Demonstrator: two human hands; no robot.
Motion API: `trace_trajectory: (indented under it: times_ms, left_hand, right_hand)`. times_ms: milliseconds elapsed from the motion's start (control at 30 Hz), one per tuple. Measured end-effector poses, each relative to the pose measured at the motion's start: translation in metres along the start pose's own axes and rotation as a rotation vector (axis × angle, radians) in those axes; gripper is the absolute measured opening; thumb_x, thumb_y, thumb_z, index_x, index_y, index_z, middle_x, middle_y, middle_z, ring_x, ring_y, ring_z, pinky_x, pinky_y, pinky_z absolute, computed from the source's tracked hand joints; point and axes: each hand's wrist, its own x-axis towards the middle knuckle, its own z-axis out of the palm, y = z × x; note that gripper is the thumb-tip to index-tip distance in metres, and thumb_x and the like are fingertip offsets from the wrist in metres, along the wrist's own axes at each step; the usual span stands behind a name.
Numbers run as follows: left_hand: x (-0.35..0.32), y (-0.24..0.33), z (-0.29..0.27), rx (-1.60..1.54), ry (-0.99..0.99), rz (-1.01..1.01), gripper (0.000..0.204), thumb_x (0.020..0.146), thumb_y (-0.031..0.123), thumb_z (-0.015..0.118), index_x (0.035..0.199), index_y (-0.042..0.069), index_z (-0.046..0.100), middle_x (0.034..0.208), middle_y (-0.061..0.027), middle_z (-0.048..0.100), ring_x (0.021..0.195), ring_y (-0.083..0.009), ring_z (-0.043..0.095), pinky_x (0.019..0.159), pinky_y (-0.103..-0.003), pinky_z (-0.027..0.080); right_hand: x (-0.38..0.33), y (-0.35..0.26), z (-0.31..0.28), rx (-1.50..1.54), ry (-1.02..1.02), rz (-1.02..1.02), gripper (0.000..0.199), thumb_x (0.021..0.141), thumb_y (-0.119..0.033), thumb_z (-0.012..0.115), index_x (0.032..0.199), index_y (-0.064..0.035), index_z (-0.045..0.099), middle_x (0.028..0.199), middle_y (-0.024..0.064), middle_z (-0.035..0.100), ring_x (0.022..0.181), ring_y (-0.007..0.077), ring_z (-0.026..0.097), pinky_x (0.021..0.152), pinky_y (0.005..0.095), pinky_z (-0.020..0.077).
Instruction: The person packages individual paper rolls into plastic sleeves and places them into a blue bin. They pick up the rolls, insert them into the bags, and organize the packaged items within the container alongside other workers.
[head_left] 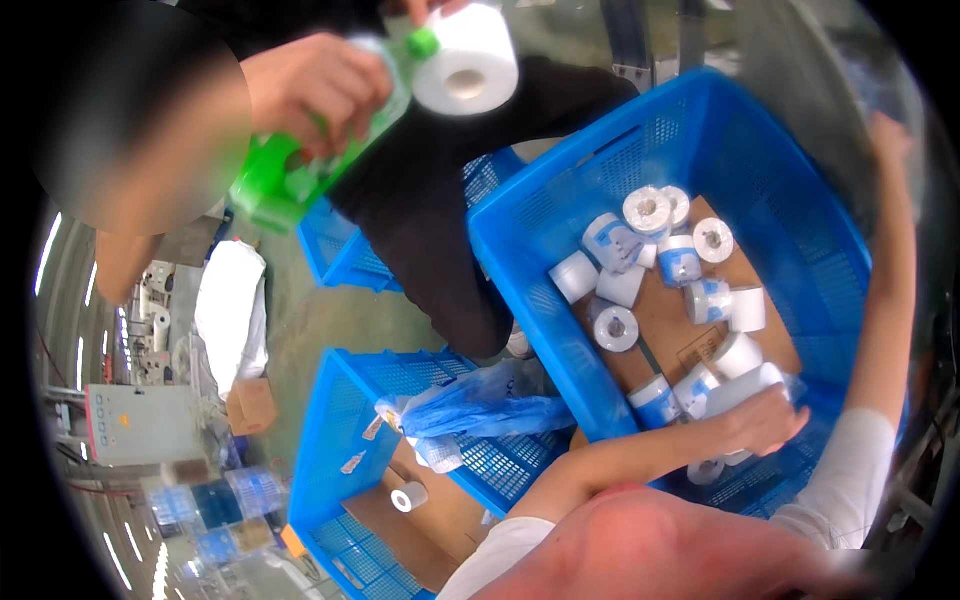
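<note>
A large blue plastic crate (520, 250) lined with cardboard (665, 325) holds several white tape rolls (648, 210), some in blue-and-white wrappers. My left hand (768, 420) reaches across into the crate's near corner, its fingers closed around a white roll (742, 386). My right arm runs up the right side, and my right hand (888, 135) is at the crate's far right rim, blurred, so I cannot tell its grip. Across from me a person in black holds a green pouch (290, 175) and another white roll (465, 62).
A second blue crate (320, 430) at lower left has cardboard and a single roll (408, 495) inside. A blue plastic bag (480, 405) is draped over its rim. A third blue crate (340, 255), a white sack (230, 300), a small cardboard box (250, 405) and a grey cabinet (135, 420) lie left.
</note>
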Motion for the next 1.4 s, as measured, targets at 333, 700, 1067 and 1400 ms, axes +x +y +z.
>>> trace_trajectory:
  times_ms: [333,700,1067,1400]
  left_hand:
    - [-0.001,-0.005,-0.002,0.002,0.017,0.001,0.053,0.061,0.024,0.06,0.104,-0.005,0.051,0.054,-0.0086,0.057,0.053,-0.0235,0.058,0.056,-0.034,0.043]
    - [0.009,-0.01,-0.009,0.024,0.136,0.053,0.04,0.063,0.028,0.063,0.086,-0.002,0.052,0.056,-0.0114,0.058,0.055,-0.028,0.06,0.051,-0.036,0.046]
    - [0.005,-0.041,-0.015,0.074,0.067,-0.151,0.046,0.065,0.035,0.059,0.096,0.001,0.052,0.057,-0.0134,0.057,0.054,-0.0295,0.059,0.052,-0.038,0.046]
    - [0.008,-0.052,-0.011,0.117,-0.004,-0.261,0.046,0.071,0.04,0.057,0.102,0.006,0.051,0.062,-0.0156,0.058,0.06,-0.0323,0.058,0.061,-0.042,0.046]
  right_hand:
    - [-0.191,-0.076,-0.042,-0.057,0.858,-0.494,0.051,0.073,-0.025,0.062,0.117,-0.0063,0.046,0.114,0.0149,0.05,0.108,0.0289,0.045,0.09,0.036,0.0347]
    - [-0.425,-0.04,0.069,-0.066,0.294,-0.477,0.045,0.061,-0.005,0.056,0.106,-0.0045,0.051,0.112,0.0148,0.046,0.111,0.0319,0.038,0.092,0.041,0.031]
    - [-0.436,-0.067,0.104,-0.12,-0.145,-0.548,0.067,0.058,-0.02,0.068,0.118,-0.0069,0.041,0.118,0.0178,0.041,0.114,0.0353,0.034,0.092,0.0456,0.0291]
    - [-0.423,-0.048,0.069,-0.048,-0.244,-0.377,0.074,0.059,-0.017,0.067,0.125,-0.0094,0.035,0.114,0.0154,0.047,0.104,0.0333,0.045,0.084,0.0448,0.0361]
